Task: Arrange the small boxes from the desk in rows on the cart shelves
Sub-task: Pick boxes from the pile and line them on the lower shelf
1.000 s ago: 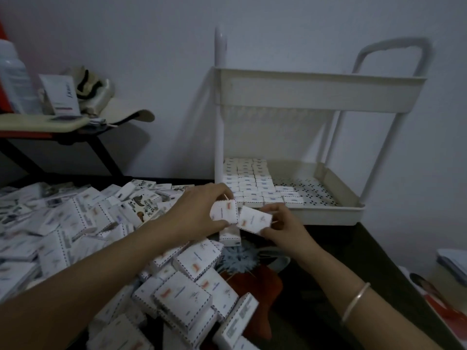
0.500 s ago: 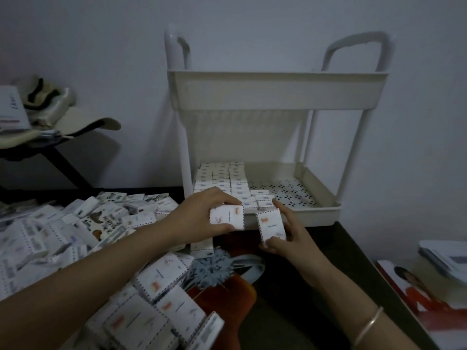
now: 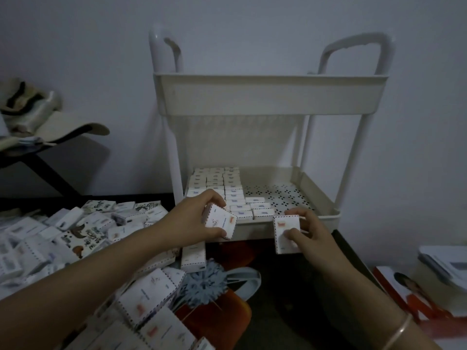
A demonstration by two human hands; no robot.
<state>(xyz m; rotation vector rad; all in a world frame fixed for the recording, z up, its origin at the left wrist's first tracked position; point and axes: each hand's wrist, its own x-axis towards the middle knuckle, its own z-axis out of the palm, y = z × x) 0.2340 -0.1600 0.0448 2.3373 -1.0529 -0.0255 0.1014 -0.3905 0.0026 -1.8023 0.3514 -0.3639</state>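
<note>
The fingers (image 3: 214,198) of the left hand (image 3: 192,221) are pinched on a small white box (image 3: 221,221), thumb below and the others on top, and the box tips a little. The fingers (image 3: 294,236) of the right hand (image 3: 310,233) are closed on a second box (image 3: 286,233), thumb pressed on its front. Both boxes are in the air just in front of the cart's lower shelf (image 3: 326,215), close to its front rim.

On that shelf, rows of boxes (image 3: 222,188) fill the left side. A short row (image 3: 260,207) has begun beside them, and the right side shows bare floor with holes. The top shelf (image 3: 270,94) is above; what is in it cannot be seen.

To the left of the cart, a big loose pile of boxes (image 3: 75,236) lies on the counter (image 3: 283,309).

The boxes look light and stiff, like thin card, so I think a soft pinch on two flat sides is enough. A hard squeeze may dent them
</note>
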